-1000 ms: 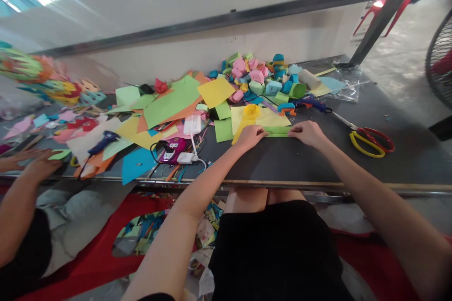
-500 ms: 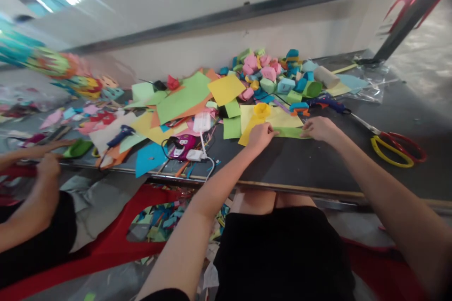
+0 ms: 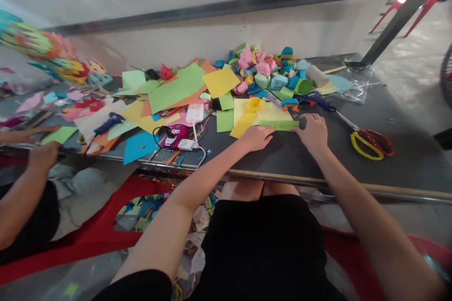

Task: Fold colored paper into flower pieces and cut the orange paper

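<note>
A narrow green paper strip (image 3: 279, 125) lies folded lengthwise on the dark table before me. My left hand (image 3: 257, 138) holds its left end down, index finger on the paper and thumb a little lower. At the right end, the thumb and fingers of my right hand (image 3: 313, 132) close around the edge. Just beyond the strip are pale yellow sheets (image 3: 273, 114), a darker yellow strip (image 3: 243, 124) and a yellow paper ring (image 3: 254, 104). Green paper squares (image 3: 225, 121) sit to the left of these.
Scissors (image 3: 370, 143) and a blue glue gun (image 3: 316, 100) lie to the right. Folded paper pieces (image 3: 263, 68) are heaped at the back. A purple power strip (image 3: 173, 136) with cables stands left. Farther left, a co-worker's hand (image 3: 44, 155) holds green paper (image 3: 60, 135).
My left fingers have stretched out from a pinch, and my right hand has turned more upright at the strip's end. The view has shifted right. The co-worker's green paper now lies flatter.
</note>
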Demonstrator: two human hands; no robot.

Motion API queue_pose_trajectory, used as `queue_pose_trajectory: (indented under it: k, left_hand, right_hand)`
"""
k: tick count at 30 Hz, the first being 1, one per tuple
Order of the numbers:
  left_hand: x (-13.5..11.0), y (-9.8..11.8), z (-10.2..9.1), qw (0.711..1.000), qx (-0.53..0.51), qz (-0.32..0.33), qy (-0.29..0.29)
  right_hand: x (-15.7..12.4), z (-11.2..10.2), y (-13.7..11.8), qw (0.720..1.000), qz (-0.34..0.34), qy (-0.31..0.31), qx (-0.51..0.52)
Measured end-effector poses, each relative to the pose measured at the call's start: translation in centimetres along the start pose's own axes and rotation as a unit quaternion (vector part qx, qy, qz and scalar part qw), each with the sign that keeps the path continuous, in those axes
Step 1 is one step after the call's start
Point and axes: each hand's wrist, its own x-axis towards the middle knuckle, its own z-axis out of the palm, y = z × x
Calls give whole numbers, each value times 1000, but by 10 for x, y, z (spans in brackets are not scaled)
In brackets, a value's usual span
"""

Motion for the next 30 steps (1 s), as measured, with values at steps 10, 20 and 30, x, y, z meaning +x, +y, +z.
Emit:
queue_pose_trajectory:
  k: [10,20,30]
  left_hand:
    - [-17,25,19,992,-34,-93,72]
    - [-19,33,6,989,28,-140,31]
    - [6,53,-24,974,79,-209,-28]
  right_hand:
    - [-29,3,-49,939,-294,-176,46]
    - [-28,0,-4,965,-149,-205,-66]
    - [-54,-33,-49,925,-239,-224,-193]
